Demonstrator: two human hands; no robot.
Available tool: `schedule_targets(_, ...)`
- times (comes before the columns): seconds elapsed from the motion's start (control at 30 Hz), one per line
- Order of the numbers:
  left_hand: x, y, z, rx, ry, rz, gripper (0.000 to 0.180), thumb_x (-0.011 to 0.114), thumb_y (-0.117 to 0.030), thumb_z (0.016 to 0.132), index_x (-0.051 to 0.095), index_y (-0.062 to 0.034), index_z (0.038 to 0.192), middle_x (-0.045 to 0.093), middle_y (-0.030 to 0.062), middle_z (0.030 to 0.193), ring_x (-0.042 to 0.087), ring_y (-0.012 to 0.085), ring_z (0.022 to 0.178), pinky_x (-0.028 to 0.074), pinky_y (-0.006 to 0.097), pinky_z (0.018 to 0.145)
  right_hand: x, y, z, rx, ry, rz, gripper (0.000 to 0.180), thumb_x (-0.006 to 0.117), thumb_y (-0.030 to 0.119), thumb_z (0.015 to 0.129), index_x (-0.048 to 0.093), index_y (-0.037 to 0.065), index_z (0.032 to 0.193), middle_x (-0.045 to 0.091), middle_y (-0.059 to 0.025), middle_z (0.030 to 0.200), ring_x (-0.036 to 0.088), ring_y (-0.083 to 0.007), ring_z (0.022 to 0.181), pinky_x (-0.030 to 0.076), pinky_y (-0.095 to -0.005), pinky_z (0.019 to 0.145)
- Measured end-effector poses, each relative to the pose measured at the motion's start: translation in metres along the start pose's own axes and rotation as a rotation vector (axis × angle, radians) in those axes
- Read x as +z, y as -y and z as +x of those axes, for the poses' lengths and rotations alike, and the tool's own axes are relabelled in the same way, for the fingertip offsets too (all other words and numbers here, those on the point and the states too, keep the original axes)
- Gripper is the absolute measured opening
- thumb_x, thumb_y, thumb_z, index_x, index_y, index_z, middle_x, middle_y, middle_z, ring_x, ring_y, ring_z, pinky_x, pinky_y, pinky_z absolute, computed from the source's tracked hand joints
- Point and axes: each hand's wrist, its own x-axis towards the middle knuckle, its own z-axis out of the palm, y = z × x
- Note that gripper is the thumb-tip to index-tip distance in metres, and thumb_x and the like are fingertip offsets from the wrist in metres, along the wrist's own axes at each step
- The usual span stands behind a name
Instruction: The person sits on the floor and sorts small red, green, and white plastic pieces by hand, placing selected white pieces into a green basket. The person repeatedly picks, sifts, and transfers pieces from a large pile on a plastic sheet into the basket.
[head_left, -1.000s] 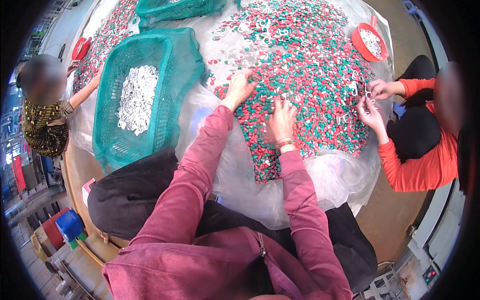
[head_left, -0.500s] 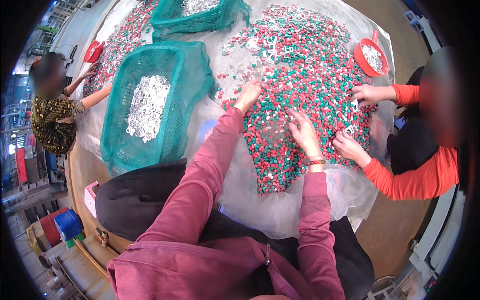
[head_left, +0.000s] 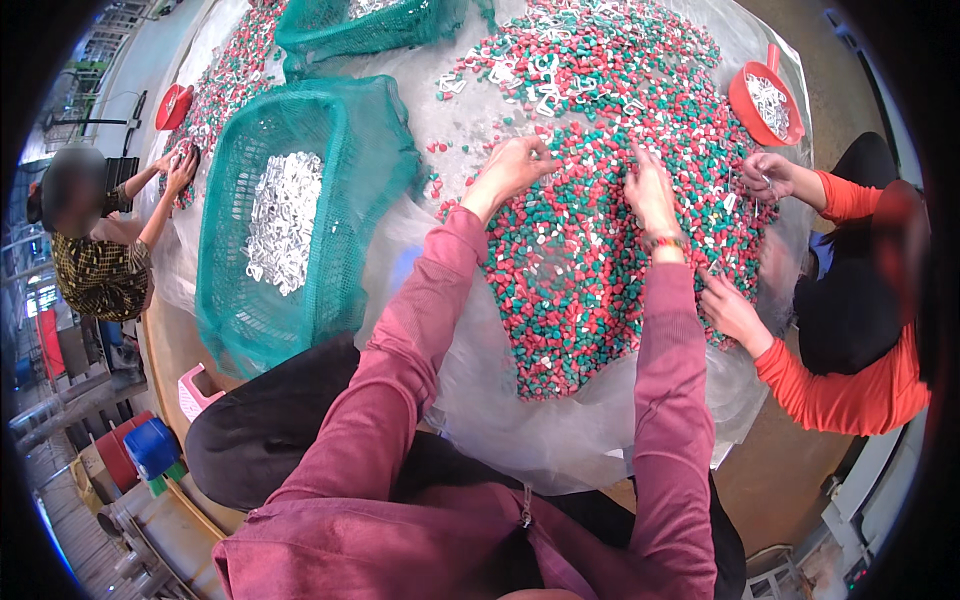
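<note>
A wide spread of small red, green and white pieces point(head_left: 560, 330) covers the plastic sheet in front of me, with white loop-shaped clips point(head_left: 548, 95) lying among them toward the far side. My left hand point(head_left: 514, 170) is over the left part of the pile, its fingers curled inward and the thumb near the fingertips. Whatever they may hold is too small to make out. Farther right, my right hand point(head_left: 652, 198) reaches onto the pile with fingers stretched forward and apart, touching the pieces. Nothing shows in its grasp.
Left of my arms stands a green mesh-lined basket point(head_left: 345, 190) holding white clips; another green basket point(head_left: 380, 35) is beyond it. A red scoop point(head_left: 740, 100) with clips lies at right. A co-worker's orange sleeves point(head_left: 820, 395) reach in there; another person point(head_left: 95, 240) works at left.
My right hand has moved farther forward and right across the pile. My left hand has shifted slightly right and away, its fingers curling. The co-worker's hands at right have moved too.
</note>
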Motion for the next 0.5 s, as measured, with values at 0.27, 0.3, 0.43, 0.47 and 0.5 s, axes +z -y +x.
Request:
schedule_targets(0.27, 0.046, 0.018, 0.002, 0.001, -0.068, 0.633, 0.048, 0.07, -0.035, 0.08, 0.057, -0.0021, 0.113, 0.061, 0.0225, 0.104, 0.059, 0.0359, 0.102, 0.048, 0.044, 0.085, 0.068, 0.033, -0.046, -0.032, 0.273, -0.15, 0.056, 0.058, 0.003, 0.075, 0.056, 0.021, 0.128, 0.046, -0.0053, 0.14, 0.042, -0.0306, 0.128, 0.031, -0.0515, 0.108)
schedule_targets(0.3, 0.051, 0.021, 0.002, 0.038, -0.056, 0.634, 0.044, 0.068, -0.032, 0.081, 0.057, -0.0012, 0.11, 0.061, 0.0205, 0.104, 0.059, 0.0358, 0.103, 0.05, 0.046, 0.081, 0.069, 0.039, -0.062, -0.055, 0.28, -0.212, 0.054, 0.055, 0.003, 0.076, 0.056, 0.02, 0.128, 0.048, -0.0069, 0.137, 0.046, -0.0307, 0.124, 0.033, -0.0501, 0.106)
schedule_targets(0.43, 0.05, 0.019, -0.014, 0.12, -0.089, 0.258, 0.032, 0.07, -0.031, 0.079, 0.064, -0.0025, 0.094, 0.066, 0.0212, 0.094, 0.063, 0.0342, 0.094, 0.051, 0.046, 0.077, 0.051, 0.052, -0.129, -0.148, 0.366, -0.311, 0.059, 0.061, 0.011, 0.079, 0.047, 0.021, 0.136, 0.047, -0.013, 0.137, 0.043, -0.0329, 0.128, 0.035, -0.0471, 0.106)
schedule_targets(0.47, 0.046, 0.016, -0.02, 0.044, -0.042, 0.223, 0.032, 0.07, -0.032, 0.079, 0.065, -0.0026, 0.091, 0.066, 0.0205, 0.092, 0.064, 0.0345, 0.092, 0.051, 0.046, 0.077, 0.047, 0.056, -0.141, -0.175, 0.384, -0.339, 0.061, 0.062, 0.013, 0.08, 0.045, 0.022, 0.138, 0.046, -0.0131, 0.138, 0.041, -0.0322, 0.13, 0.033, -0.0478, 0.107)
schedule_targets(0.5, 0.04, 0.013, -0.027, -0.034, 0.003, 0.192, 0.033, 0.071, -0.034, 0.079, 0.066, -0.0027, 0.087, 0.067, 0.0199, 0.09, 0.064, 0.0347, 0.091, 0.05, 0.047, 0.077, 0.041, 0.058, -0.149, -0.204, 0.415, -0.299, 0.059, 0.059, 0.01, 0.08, 0.047, 0.023, 0.136, 0.045, -0.0126, 0.139, 0.04, -0.0321, 0.131, 0.032, -0.0482, 0.108)
